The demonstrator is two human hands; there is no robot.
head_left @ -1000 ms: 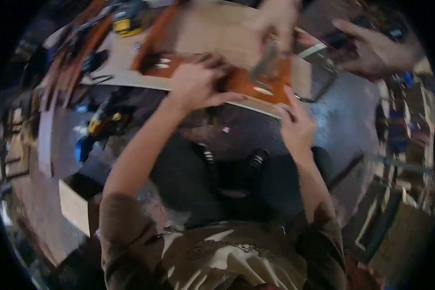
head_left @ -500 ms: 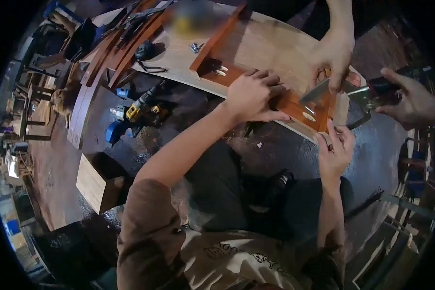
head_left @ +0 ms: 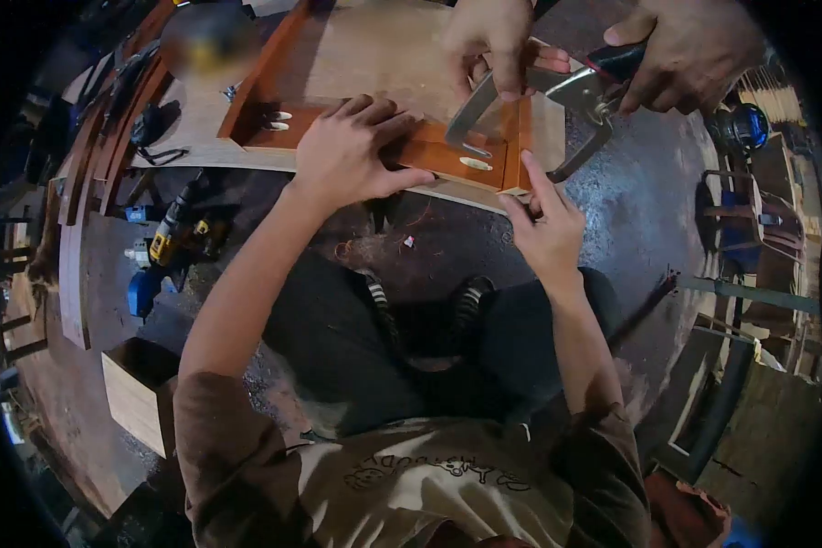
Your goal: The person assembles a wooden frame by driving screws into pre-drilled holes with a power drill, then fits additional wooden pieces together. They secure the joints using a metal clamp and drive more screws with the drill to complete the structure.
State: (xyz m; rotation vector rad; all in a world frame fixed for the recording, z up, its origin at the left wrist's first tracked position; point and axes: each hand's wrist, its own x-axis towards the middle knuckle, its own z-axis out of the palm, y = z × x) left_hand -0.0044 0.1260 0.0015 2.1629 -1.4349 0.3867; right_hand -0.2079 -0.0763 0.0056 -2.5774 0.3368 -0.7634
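My left hand [head_left: 354, 151] lies over a reddish-brown wooden board [head_left: 434, 160], fingers across its top and thumb along its near edge. With thumb and fingers my right hand [head_left: 550, 224] pinches the corner where this board meets a short reddish end piece [head_left: 519, 128]. Both pieces rest on a pale wooden panel [head_left: 374, 46]. Another person's two hands hold a metal locking C-clamp [head_left: 473, 108] around that corner: one hand [head_left: 493, 32] at the frame, the other [head_left: 690, 55] on the dark handle. Oval slots with pale inserts show in the board.
A second reddish crosspiece [head_left: 269, 68] stands on the panel's left part. On the floor to the left lie a yellow cordless drill [head_left: 166, 236] and an open wooden box [head_left: 137, 397]. Long boards [head_left: 73, 265] lean beside the panel.
The view has shifted, so the workpiece sits further left and higher. The other person's clamp has turned and stands more upright at the corner. Both my hands keep their places on the wood.
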